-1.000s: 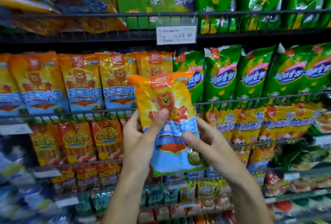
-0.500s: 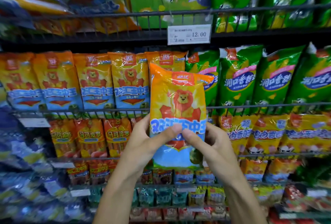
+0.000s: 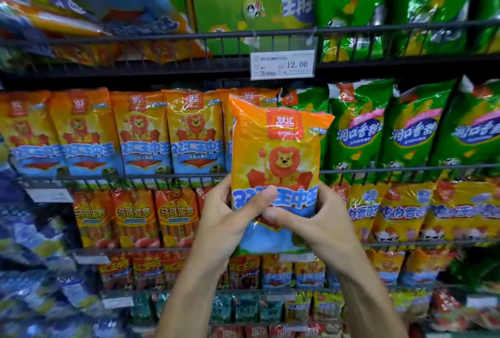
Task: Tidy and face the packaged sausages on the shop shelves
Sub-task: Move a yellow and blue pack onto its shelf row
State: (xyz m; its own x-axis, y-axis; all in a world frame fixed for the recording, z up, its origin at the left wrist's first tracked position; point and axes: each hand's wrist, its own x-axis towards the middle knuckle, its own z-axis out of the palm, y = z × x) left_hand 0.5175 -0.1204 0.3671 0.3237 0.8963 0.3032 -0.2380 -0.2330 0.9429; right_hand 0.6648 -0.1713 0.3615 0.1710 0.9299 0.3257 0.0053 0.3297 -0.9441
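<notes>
While the left hand [image 3: 230, 218] and right hand [image 3: 319, 225] each clasp the orange sausage pack [image 3: 276, 164] upright before the middle shelf [image 3: 135, 176], slot it squarely beside its matching row [image 3: 140, 134], label forward.

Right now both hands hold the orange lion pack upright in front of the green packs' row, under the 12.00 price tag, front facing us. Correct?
Not quite. The head view shows the lion pack held by the left hand and right hand mainly in front of the matching orange row, at its right end; the green packs start just right of it. Upright, front facing, under the price tag: all correct.
</notes>
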